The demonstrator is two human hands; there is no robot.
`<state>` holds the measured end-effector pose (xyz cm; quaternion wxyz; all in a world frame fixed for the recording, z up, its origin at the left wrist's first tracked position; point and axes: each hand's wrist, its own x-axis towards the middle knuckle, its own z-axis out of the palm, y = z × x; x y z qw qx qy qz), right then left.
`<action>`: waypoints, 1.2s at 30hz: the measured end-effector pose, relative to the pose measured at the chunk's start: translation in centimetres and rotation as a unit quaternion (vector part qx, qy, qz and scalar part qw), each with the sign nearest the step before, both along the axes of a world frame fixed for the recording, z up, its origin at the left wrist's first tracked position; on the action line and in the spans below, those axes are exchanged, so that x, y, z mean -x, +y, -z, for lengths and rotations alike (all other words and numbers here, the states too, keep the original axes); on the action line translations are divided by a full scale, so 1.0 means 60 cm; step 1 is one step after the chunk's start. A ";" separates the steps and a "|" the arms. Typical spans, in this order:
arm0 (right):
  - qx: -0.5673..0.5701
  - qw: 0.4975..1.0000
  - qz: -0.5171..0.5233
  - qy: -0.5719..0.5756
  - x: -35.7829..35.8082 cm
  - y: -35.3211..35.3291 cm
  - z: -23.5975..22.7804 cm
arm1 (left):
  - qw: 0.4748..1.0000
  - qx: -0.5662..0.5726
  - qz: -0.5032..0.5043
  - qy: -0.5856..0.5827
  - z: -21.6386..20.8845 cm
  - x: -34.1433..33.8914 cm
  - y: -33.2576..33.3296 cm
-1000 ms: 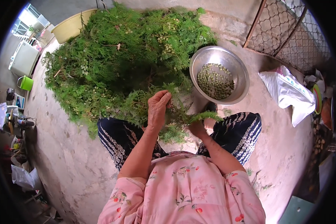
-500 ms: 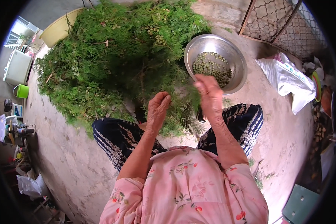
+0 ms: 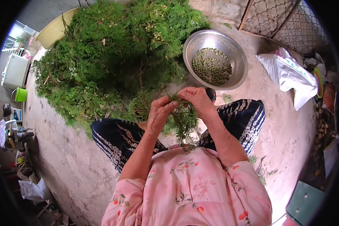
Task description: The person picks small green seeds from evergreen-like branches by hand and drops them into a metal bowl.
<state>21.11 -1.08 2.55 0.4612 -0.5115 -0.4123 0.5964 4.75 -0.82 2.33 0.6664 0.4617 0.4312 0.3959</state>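
Note:
Between my knees my left hand [image 3: 161, 113] pinches a green leafy sprig [image 3: 182, 122], which hangs down toward my lap. My right hand [image 3: 198, 100] is closed at the top of the same sprig, close to the left fingertips. Whether its fingers grip the stem or a small berry on it is hidden. Ahead and to the left lies a big heap of cut evergreen branches [image 3: 101, 56] with clusters of pale green berries [image 3: 156, 36]. To the right of the heap stands a wide metal basin [image 3: 240, 71], its bottom covered with loose round green berries [image 3: 211, 67].
A yellow tub [image 3: 52, 32] is behind the heap at far left, with a lime-green bucket [image 3: 20, 94] nearer. On the right lie a white woven sack [image 3: 290, 71] and a wire-mesh panel [image 3: 275, 22]. A dark green flat object [image 3: 305, 203] is at lower right.
My right hand has come back from beside the basin to meet my left hand at the sprig. The left hand has shifted slightly. The sprig now hangs between both hands.

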 end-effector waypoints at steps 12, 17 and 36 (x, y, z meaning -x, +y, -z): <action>0.033 0.960 0.232 0.156 -0.114 -0.007 0.032 | 0.982 0.052 -0.167 -0.069 0.010 0.008 0.023; 0.079 0.963 0.165 0.199 -0.115 -0.034 0.036 | 0.974 0.051 -0.209 -0.068 0.014 0.022 0.032; -0.254 0.917 -0.136 -0.275 -0.003 -0.056 0.092 | 0.925 0.133 -0.328 -0.140 0.016 0.008 0.046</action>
